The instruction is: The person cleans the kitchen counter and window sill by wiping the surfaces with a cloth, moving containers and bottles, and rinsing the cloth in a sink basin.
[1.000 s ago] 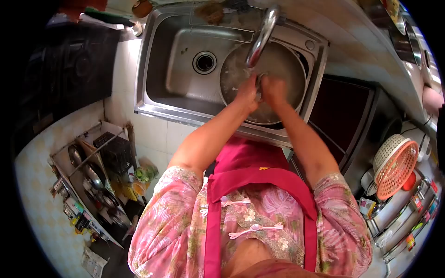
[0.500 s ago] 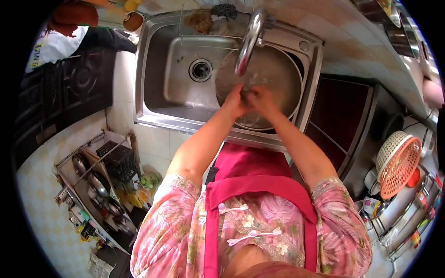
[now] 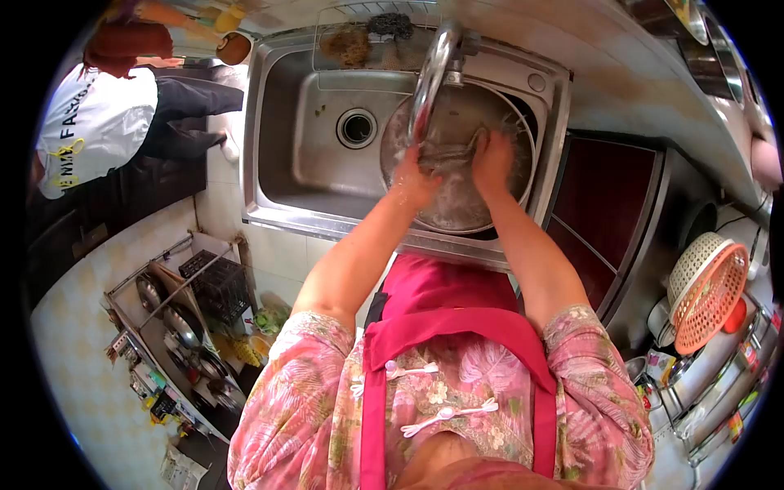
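A round metal basin of cloudy water stands in the right bowl of the sink, under the curved chrome faucet. My left hand is at the basin's left side, just below the spout, its thumb apart from the fingers. Across the water, my right hand is blurred by motion, with splashes beside it. A greyish, wet, long thing stretches between the fingers of both hands; water and blur hide what it is.
The sink's left bowl has a drain. Behind it, a wire rack holds scrubbers. Another person is at the far left. A shelf rack with pans stands lower left; colanders are at right.
My hands have moved apart from being together in the basin, the right one going up and right. The greyish thing now shows between them. More of the other person has come into view.
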`<move>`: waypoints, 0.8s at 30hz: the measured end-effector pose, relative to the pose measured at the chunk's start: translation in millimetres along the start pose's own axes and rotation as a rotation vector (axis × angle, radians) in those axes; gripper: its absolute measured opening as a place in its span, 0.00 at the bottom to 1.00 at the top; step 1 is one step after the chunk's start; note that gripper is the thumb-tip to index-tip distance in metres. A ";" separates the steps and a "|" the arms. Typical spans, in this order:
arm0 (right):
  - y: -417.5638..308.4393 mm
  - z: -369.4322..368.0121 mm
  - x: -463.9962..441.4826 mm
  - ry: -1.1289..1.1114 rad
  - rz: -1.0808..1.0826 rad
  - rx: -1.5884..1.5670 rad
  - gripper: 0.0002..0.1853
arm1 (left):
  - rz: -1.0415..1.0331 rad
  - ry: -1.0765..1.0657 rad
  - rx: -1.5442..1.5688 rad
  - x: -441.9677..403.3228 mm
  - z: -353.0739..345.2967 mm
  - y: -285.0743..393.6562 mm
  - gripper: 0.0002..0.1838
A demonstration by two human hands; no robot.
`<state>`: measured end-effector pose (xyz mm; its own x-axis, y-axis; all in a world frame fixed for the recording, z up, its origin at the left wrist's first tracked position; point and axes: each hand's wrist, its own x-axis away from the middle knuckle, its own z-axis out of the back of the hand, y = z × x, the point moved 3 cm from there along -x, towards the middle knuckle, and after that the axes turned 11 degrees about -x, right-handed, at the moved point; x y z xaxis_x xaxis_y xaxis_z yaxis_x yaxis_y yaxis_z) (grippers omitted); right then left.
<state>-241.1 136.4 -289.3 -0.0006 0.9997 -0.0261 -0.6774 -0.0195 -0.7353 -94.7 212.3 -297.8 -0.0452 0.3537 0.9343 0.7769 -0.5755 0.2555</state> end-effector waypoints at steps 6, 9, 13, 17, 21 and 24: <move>13.3 -20.0 22.2 -0.490 -0.200 0.055 0.12 | -0.030 -0.079 -0.041 -8.0 -0.7 1.3 0.28; 7.7 -33.7 36.4 -0.410 -0.012 -0.167 0.13 | 0.067 -0.224 -0.004 -24.0 3.2 -7.6 0.27; -111.0 14.0 67.8 -0.430 0.219 -0.536 0.12 | -0.209 -0.446 -0.295 -23.2 8.0 -16.1 0.22; -90.8 -4.0 63.4 -0.384 0.219 -0.436 0.12 | -0.214 -0.424 -0.080 16.1 -16.3 -14.4 0.18; -19.2 -19.6 3.2 -0.372 -0.208 -0.362 0.11 | -0.063 -0.155 -0.073 8.4 -15.6 -11.6 0.16; -14.0 -9.1 3.9 -0.216 -0.025 -0.015 0.09 | -0.120 -0.255 -0.220 -2.8 17.4 5.4 0.18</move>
<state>-225.0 140.4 -285.2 -0.1429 0.9803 0.1367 -0.6683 0.0063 -0.7439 -79.5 221.0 -303.4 0.0520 0.5850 0.8093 0.6207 -0.6538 0.4328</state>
